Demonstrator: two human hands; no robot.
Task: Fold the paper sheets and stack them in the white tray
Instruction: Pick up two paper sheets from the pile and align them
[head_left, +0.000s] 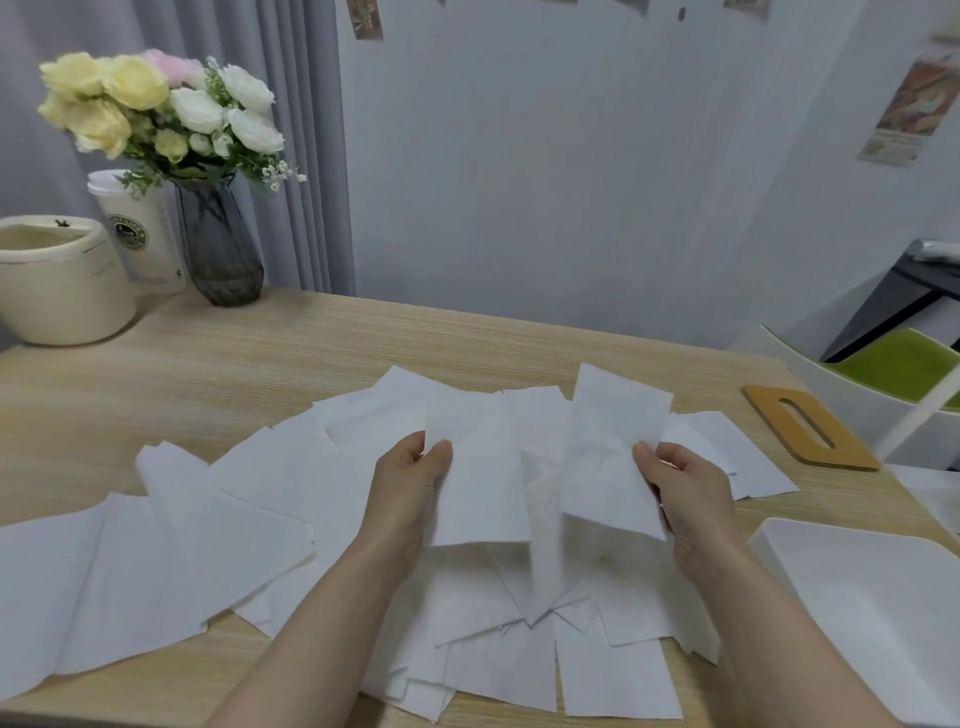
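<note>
Nearest, loose paper sheets (156, 561), thin, soft and creased, overlapping across pale wood-grain table (260, 364). Just above, left hand (410, 483) and right hand (685, 493), apart, each pinching one side of a single sheet (540, 467) sagging into a valley between. Right, smooth white tray (852, 613). Farther, flat wooden slotted board (810, 426); far left, grey glass vase (221, 249).

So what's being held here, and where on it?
One paper sheet, lifted above the pile: left hand pinches its left edge, right hand its right edge; the middle sags.
</note>
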